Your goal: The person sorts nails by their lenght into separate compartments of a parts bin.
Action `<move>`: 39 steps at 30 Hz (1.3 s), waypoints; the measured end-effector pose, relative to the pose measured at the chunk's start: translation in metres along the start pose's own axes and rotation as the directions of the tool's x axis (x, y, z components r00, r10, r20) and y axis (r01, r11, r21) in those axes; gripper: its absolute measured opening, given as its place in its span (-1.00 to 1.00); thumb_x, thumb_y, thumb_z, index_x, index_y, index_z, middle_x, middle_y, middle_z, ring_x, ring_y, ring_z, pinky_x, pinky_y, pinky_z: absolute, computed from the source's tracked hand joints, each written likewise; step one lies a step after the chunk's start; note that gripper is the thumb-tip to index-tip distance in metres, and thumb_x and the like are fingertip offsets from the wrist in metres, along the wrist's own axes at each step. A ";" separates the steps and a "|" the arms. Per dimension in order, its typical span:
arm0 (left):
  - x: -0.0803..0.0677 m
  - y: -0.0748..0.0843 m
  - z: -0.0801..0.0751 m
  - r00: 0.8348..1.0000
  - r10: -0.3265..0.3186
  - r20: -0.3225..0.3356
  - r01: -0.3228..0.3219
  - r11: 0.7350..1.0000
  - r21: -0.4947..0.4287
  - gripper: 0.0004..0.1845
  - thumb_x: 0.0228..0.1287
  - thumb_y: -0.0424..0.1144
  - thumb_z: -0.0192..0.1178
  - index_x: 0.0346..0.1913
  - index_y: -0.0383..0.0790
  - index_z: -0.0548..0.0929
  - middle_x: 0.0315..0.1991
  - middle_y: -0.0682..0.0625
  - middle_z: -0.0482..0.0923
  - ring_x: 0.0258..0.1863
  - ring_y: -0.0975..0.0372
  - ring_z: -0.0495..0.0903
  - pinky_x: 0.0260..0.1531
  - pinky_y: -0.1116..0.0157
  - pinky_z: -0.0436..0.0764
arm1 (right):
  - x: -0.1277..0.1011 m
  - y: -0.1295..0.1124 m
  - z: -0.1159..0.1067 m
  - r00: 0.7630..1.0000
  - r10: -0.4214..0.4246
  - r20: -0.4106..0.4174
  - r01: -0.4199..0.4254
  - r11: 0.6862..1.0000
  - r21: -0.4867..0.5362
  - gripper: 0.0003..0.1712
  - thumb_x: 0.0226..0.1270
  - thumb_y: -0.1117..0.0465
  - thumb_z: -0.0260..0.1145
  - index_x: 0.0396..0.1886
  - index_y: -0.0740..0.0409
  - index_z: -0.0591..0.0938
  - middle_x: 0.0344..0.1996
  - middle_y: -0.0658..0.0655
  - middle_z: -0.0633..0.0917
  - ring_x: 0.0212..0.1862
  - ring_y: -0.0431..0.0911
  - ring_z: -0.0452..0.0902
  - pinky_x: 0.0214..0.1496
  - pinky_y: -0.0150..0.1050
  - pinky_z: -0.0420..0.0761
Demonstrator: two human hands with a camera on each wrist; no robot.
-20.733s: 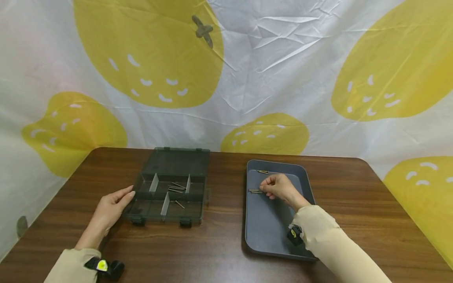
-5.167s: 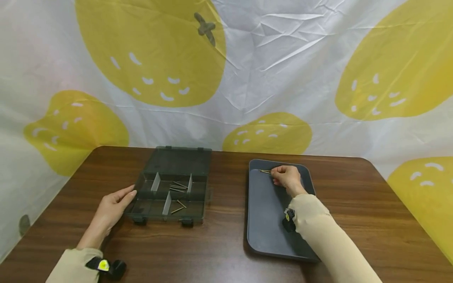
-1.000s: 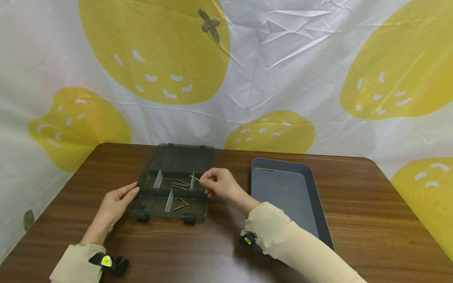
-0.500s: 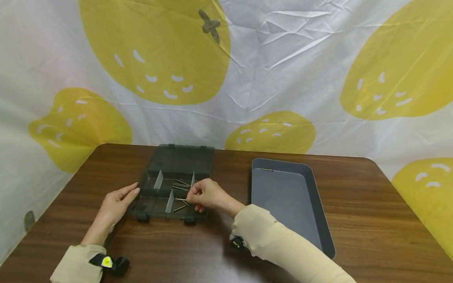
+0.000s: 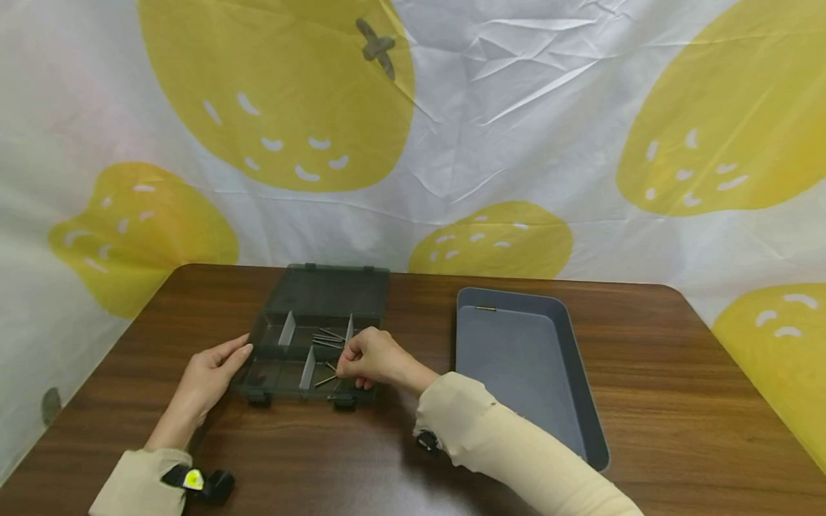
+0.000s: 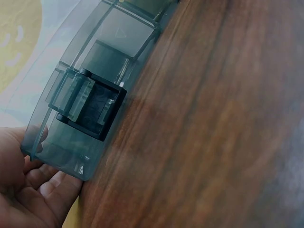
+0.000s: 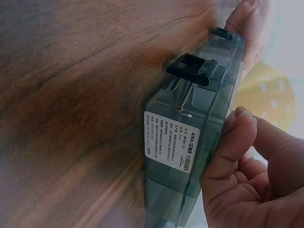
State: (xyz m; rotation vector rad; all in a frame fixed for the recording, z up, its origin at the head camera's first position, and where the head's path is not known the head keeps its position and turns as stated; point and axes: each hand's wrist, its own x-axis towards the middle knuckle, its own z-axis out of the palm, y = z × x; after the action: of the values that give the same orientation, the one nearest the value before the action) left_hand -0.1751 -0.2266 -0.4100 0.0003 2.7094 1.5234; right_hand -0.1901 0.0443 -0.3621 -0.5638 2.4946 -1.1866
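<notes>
My left hand (image 5: 206, 378) holds the left side of a smoky, see-through compartment box (image 5: 277, 369), its lid lying back. In the left wrist view, the thumb (image 6: 66, 192) touches the box's corner near a black latch (image 6: 95, 104). My right hand (image 5: 377, 358) is over the front right compartment, fingers curled and thumb and index fingertips together. No screw shows between them; the inner side of the pinch is hidden. Brass-coloured screws (image 5: 325, 381) lie below it, and also show through the box wall in the right wrist view. Several darker screws (image 5: 328, 342) lie in the back middle compartment.
To the right stands a shallow grey tray (image 5: 516, 401) with a single brass-coloured screw (image 5: 486, 309) near its far edge. Pale dividers (image 5: 308, 369) rise inside the box. A patterned cloth (image 5: 452, 143) hangs behind the wooden table (image 5: 290, 459).
My right hand brought a screw left from the tray, then lowered it into the front right compartment. The pinched screw is no longer visible at the fingertips. My left hand has stayed at the box.
</notes>
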 end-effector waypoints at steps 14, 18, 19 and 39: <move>-0.002 0.001 0.000 1.000 -0.020 0.011 0.020 1.000 0.003 -0.34 0.44 0.05 -0.08 0.37 -0.40 0.24 0.34 -0.34 0.18 0.35 -0.21 0.13 0.29 -0.15 0.18 | -0.003 0.005 -0.003 1.000 0.021 -0.004 -0.020 0.985 0.171 -0.88 0.22 0.37 0.30 -0.48 0.30 0.70 -0.55 0.19 0.70 -0.69 -0.25 0.48 -0.61 -0.38 0.59; -0.002 0.001 0.000 1.000 -0.027 0.015 0.027 1.000 0.002 -0.34 0.44 0.05 -0.08 0.37 -0.40 0.24 0.34 -0.34 0.17 0.36 -0.21 0.12 0.30 -0.15 0.17 | -0.005 0.006 -0.011 0.999 0.035 -0.021 -0.028 0.965 0.260 -0.89 0.24 0.37 0.28 -0.40 0.36 0.68 -0.48 0.25 0.68 -0.64 -0.24 0.48 -0.57 -0.38 0.59; -0.002 0.001 0.000 0.999 -0.027 0.016 0.027 1.000 0.001 -0.34 0.44 0.05 -0.08 0.37 -0.40 0.24 0.34 -0.34 0.17 0.36 -0.21 0.12 0.30 -0.15 0.17 | -0.005 0.006 -0.013 0.999 0.035 -0.036 -0.024 0.962 0.272 -0.89 0.24 0.37 0.28 -0.38 0.38 0.67 -0.50 0.24 0.67 -0.64 -0.24 0.48 -0.57 -0.38 0.59; -0.003 0.002 0.000 0.999 -0.032 0.028 0.032 0.999 0.001 -0.33 0.44 0.06 -0.09 0.38 -0.38 0.22 0.35 -0.34 0.16 0.36 -0.22 0.10 0.29 -0.17 0.16 | -0.021 0.033 -0.074 0.946 0.164 -0.279 -0.023 0.894 0.447 -0.79 0.28 0.37 0.24 -0.20 0.49 0.60 -0.54 0.04 0.60 -0.59 -0.27 0.50 -0.49 -0.43 0.58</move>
State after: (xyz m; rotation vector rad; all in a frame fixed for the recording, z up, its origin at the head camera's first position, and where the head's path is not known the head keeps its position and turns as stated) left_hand -0.1726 -0.2257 -0.4083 -0.0219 2.6752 1.5022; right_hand -0.2116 0.1226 -0.3410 -0.1375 2.3316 -1.8470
